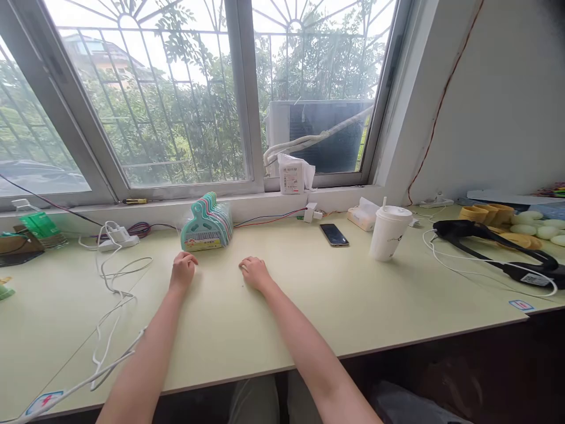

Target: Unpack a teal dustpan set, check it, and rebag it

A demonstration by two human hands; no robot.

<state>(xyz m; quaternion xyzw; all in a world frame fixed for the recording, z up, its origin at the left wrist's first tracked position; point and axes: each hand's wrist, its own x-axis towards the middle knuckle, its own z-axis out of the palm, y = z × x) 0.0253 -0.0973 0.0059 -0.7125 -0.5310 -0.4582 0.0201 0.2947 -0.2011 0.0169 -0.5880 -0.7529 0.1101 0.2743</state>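
My left hand (183, 271) rests on the pale table (220, 330), its fingers loosely bent and nothing visible in them. Just behind it stands a row of teal and pink plastic pieces (205, 224) with holed handles, in clear wrap with a yellow label; their exact kind is unclear. My fingers are close to its lower front edge, and I cannot tell whether they touch it. To the right, my right hand (255, 272) lies on the table with fingers relaxed and slightly curled, holding nothing visible. A stretch of tabletop separates the two hands.
A phone (334, 235), a lidded white cup with a straw (389, 234) and a tissue pack (362, 215) are on the right. Beyond are a black headset strap (498, 253) and yellow cups (485, 214). White cables (115, 288), a power strip (118, 240) and a green bottle (39, 227) lie left.
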